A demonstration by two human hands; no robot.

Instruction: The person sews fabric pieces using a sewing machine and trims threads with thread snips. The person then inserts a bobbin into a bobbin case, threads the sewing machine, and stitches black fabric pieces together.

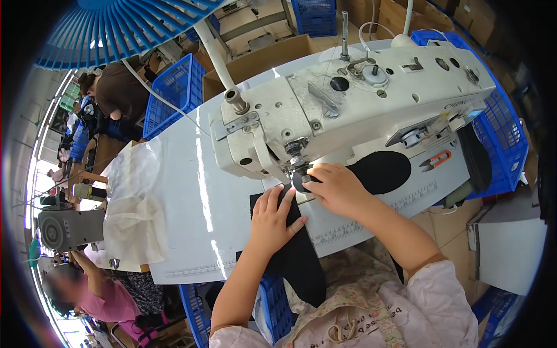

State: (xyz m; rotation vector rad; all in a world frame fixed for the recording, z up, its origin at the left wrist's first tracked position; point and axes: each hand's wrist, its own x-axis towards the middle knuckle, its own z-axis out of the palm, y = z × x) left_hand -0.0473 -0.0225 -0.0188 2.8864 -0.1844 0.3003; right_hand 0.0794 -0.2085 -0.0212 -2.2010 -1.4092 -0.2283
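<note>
Head view: your spread left hand lay on the long black fabric panel; whether your right hand gripped was indeterminable; light, even pressure likely suited guiding.

Both hands touch black fabric at the sewing machine.

- Pale pink shirt, thin and crinkled from where I stand.
- Loose right sleeve, ending near the elbow; left sleeve in matching cloth.
- Dark lettering on the chest, hard to read.
- Cream floral apron.
- Tan loop in front.
- Left hand and right hand bare.
</note>
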